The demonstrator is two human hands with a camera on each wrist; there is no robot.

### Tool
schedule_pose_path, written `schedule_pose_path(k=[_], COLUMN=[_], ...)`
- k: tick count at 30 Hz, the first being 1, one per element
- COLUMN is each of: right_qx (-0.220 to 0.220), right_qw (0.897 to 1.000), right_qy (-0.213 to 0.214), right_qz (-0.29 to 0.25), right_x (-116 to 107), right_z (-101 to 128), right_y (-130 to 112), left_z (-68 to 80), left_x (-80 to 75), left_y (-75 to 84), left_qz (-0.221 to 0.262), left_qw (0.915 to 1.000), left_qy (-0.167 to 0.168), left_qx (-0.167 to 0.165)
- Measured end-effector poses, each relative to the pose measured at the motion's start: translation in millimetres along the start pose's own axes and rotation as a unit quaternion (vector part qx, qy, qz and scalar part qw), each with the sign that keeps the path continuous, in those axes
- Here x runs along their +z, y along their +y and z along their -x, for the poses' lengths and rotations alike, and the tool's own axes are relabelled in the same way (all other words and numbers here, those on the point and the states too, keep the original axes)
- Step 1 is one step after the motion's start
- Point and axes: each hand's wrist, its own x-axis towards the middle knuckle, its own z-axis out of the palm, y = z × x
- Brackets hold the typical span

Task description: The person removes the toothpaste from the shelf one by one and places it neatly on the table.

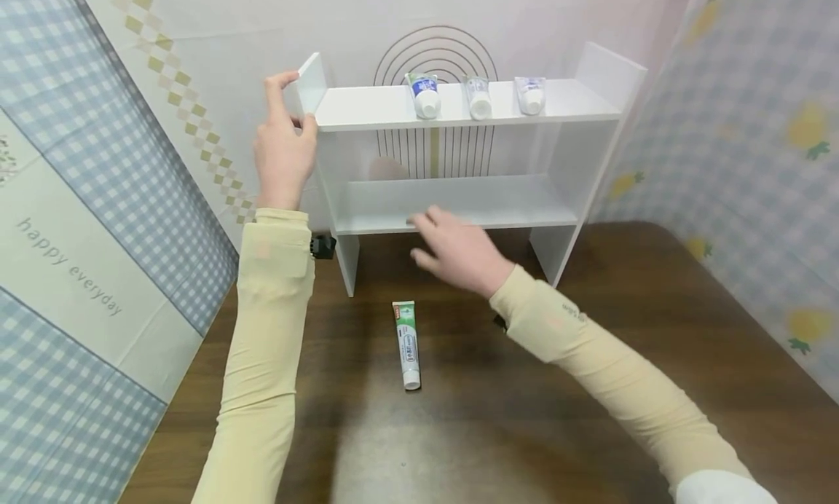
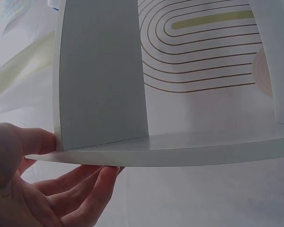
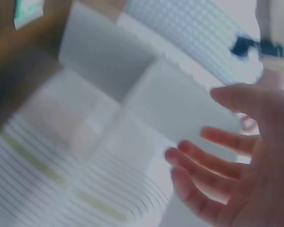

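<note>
We note patterned cloth [image 1: 131, 213] behind and at both sides, checked blue and white at left with "happy everyday" printed on it. Below it we see the dark brown table [image 1: 537, 416], and on this the white shelf [image 1: 511, 198], upright, with two level boards. Two pale yellow sleeves [image 1: 265, 344] cover the person's forearms. Left hand [image 1: 286, 151]: grips the shelf's upper left corner, thumb and fingers on either side of the boards. Right hand [image 1: 462, 253]: fingers loosely spread, holding nothing, in front of the lower board; we cannot tell its exact gap from the shelf. We log a green-and-white tube [image 1: 406, 344] lying on the table in front of the shelf, cap toward us. On the top board we count three tubes in a row, caps forward: blue-and-white tube [image 1: 426, 96], grey-white tube [image 1: 479, 98], pale tube [image 1: 530, 96]
</note>
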Motion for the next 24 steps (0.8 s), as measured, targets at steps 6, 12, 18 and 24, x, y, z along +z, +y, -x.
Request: schedule_pose_path(k=[6, 12, 18, 24], right_qx=[0.046, 0.118, 0.14, 0.15], right_qw=[0.994, 0.984, 0.983, 0.978], right_qy=[0.104, 0.132, 0.12, 0.144], right_qz=[0.001, -0.002, -0.013, -0.028], right_x=[-49.5, -77.8, -82.4, -79.6], right_z=[-27.6, -47.4, -58.5, -57.3], right_y=[18.7, 30.1, 32.7, 30.0], left_z=[1.4, 2.8, 3.4, 3.5], left_x=[2.8, 6.2, 8.4, 8.6], left_y=[2.5, 2.5, 0.9, 1.5], left_qz=[0.001, 0.005, 0.008, 0.013], left_qw=[1.0, 1.0, 0.9999, 0.9999], left_qy=[-0.004, -0.005, 0.0, 0.003], left_qx=[-0.004, 0.003, 0.008, 0.009])
